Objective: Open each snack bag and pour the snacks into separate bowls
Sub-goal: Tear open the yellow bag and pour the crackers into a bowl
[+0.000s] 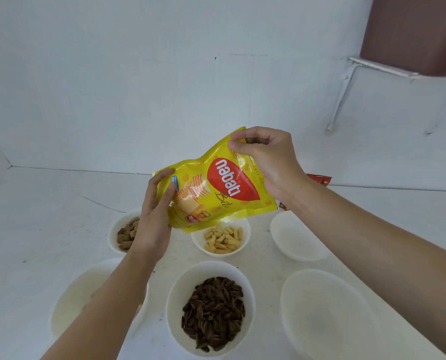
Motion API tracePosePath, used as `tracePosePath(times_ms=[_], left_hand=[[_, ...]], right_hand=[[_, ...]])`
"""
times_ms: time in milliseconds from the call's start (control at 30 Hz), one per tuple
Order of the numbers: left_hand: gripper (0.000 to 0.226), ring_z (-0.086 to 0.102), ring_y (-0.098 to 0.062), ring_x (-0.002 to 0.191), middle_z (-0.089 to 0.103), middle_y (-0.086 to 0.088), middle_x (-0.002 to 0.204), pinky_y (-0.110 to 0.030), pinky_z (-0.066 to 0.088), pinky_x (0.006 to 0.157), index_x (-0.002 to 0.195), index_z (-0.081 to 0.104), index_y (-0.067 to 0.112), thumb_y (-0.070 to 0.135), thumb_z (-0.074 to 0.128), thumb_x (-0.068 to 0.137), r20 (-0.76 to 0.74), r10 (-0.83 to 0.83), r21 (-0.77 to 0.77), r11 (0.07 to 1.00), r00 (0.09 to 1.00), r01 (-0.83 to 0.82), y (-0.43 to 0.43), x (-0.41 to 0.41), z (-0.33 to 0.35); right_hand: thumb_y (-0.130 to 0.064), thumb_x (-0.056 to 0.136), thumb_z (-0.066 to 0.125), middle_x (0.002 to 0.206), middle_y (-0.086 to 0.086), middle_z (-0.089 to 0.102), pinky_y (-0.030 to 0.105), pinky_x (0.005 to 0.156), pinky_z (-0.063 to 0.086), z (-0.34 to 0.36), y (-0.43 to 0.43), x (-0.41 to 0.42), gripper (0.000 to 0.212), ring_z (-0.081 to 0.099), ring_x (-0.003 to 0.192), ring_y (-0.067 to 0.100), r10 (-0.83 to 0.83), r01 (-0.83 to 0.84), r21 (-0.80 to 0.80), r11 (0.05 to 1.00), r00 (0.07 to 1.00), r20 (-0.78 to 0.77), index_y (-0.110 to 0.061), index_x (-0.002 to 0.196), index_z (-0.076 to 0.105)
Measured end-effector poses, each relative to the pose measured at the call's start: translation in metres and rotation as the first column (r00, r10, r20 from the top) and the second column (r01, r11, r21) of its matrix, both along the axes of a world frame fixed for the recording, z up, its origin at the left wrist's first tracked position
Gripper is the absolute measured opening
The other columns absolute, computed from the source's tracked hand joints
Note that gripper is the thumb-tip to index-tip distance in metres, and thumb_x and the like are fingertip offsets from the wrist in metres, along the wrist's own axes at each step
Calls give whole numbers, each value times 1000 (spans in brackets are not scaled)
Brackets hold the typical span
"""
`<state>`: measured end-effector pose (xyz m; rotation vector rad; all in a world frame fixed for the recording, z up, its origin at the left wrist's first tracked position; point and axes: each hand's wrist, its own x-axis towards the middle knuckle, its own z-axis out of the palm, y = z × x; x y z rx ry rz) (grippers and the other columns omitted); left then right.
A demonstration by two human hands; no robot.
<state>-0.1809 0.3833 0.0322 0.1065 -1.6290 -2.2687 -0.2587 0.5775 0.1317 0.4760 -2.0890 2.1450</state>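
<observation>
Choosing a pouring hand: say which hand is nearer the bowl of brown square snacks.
Left. The left hand, gripping the yellow bag, overlaps that bowl's right rim; the right hand pinches the bag's top, farther right.

A: What is worn on the arms?

B: Nothing but bare skin. The left forearm [107, 302] runs from the lower left corner up toward the middle of the frame and is bare along its whole visible length. So is the right forearm [372, 242], which comes in from the right edge.

A: And the hands?

B: The left hand [155, 216], just left of centre, and the right hand [271, 162], a little above centre, are bare too — slim fingers, with nails cut short and plain where they show, as on the right hand's thumb.

A: Any marks?

B: Knuckle ridges show on the right hand — finer detail is too soft to tell.
</observation>
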Motion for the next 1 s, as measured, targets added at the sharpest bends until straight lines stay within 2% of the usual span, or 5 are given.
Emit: tracePosePath(times_ms=[300, 467, 633, 833, 1000], left_hand=[[18, 64, -23, 109, 64, -3, 130, -43, 53, 84, 119, 60, 31, 25, 54, 104, -11, -27, -74, 997, 1000, 26, 29, 8, 11], [16, 58, -20, 102, 62, 7, 119, -39, 47, 77, 110, 62, 31, 19, 57, 101, -5, -30, -85, 996, 1000, 29, 31, 15, 16], [20, 55, -21, 106, 59, 5, 123, -45, 44, 80, 106, 65, 32, 16, 56, 99, 36, -16, -225, 974, 999, 24, 41, 29, 19], [22, 56, -19, 97, 62, 9, 116, -38, 45, 77, 105, 65, 30, 12, 54, 98, 51, 22, -305, 952, 998, -6, 60, 48, 21], [18, 56, -28, 111, 62, 7, 128, -47, 43, 86, 106, 66, 31, 21, 59, 92, 84, 63, -362, 932, 995, -29, 86, 69, 12]], right_hand=[[-15, 83, 78, 79, 24, 59, 55, 81, 54, -17, 48, 23, 8, 63, 83, 44, -19, 25, 47, 999, 994, -110, -23, 83, 77], [-17, 85, 76, 74, -1, 67, 50, 74, 52, -30, 69, 38, 8, 60, 90, 51, 46, -45, 7, 999, 995, -87, -25, 86, 75], [-13, 89, 74, 67, -11, 62, 34, 75, 48, -43, 84, 50, 6, 57, 74, 17, 50, -47, 35, 998, 995, -87, -15, 94, 74], [-8, 90, 72, 56, -15, 60, 15, 62, 45, -62, 116, 67, 8, 60, 63, 4, 144, -141, 55, 988, 988, -49, -8, 98, 72], [-9, 89, 74, 83, 1, 74, 41, 70, 57, -76, 144, 77, 7, 71, 82, 26, 198, -196, 69, 978, 980, -23, -10, 95, 74]])
